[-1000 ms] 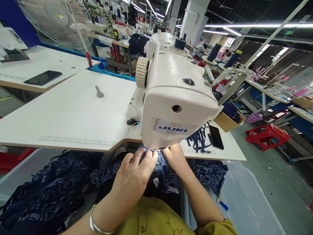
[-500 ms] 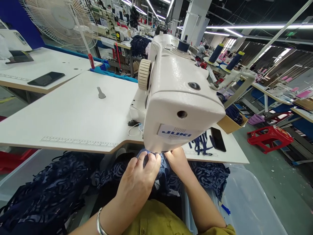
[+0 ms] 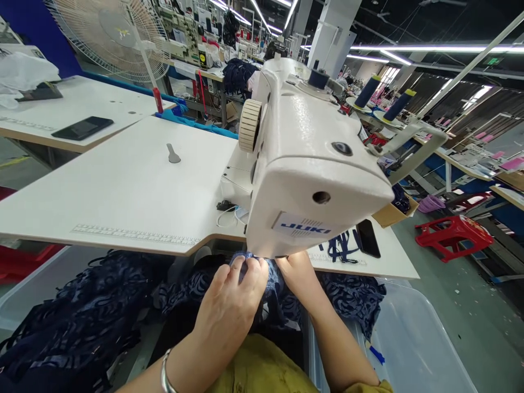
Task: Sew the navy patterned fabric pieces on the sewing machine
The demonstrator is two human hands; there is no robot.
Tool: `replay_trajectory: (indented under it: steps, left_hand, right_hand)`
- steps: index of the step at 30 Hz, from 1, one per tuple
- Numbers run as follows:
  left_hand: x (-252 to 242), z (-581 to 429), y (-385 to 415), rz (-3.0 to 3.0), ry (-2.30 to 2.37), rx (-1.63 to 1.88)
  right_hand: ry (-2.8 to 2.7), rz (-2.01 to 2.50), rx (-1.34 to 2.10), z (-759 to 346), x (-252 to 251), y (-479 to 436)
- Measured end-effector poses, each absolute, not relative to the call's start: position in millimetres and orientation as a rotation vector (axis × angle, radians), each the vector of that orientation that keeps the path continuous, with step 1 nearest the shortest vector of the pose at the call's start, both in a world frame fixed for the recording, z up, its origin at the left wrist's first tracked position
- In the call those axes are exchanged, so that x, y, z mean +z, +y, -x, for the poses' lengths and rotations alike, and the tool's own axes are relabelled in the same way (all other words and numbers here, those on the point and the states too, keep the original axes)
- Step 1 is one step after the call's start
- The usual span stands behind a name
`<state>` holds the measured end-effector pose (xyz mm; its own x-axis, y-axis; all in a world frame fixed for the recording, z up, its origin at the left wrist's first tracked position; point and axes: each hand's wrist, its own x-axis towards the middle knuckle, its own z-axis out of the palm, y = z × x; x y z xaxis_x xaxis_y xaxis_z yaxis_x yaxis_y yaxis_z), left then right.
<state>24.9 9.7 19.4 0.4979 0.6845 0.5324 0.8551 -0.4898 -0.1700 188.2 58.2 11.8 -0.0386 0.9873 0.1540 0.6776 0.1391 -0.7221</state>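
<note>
A white JUKI sewing machine stands before me, its head hiding the needle area. Just under its front edge, my left hand has its fingers bent over a dark blue patterned garment. My right hand is closed on the same fabric to the right, its fingertips hidden beneath the machine head. The garment hangs down between my hands toward my lap. Several dark blue straps lie on the table just right of the machine.
A black phone rests at the table's right. Clear plastic bins flank my lap; dark patterned garments fill the left side. A small grey metal piece lies on the white tabletop. A fan and red stool stand beyond.
The view has shifted slightly, so the machine sits a bit farther right in the picture. Both hands keep nearly the same place and hold on the fabric.
</note>
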Motion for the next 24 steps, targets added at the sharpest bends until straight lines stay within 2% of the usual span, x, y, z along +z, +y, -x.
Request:
replay_trajectory:
  steps: [9, 24]
  left_hand:
    - [19, -21, 12, 2.381, -1.288, -0.624]
    - [24, -16, 22, 2.536, -1.119, -0.655]
  right_hand:
    - [-1.794, 1.608, 0.604, -186, 13, 58]
    - [-1.580, 1.551, 0.795, -191, 0, 58]
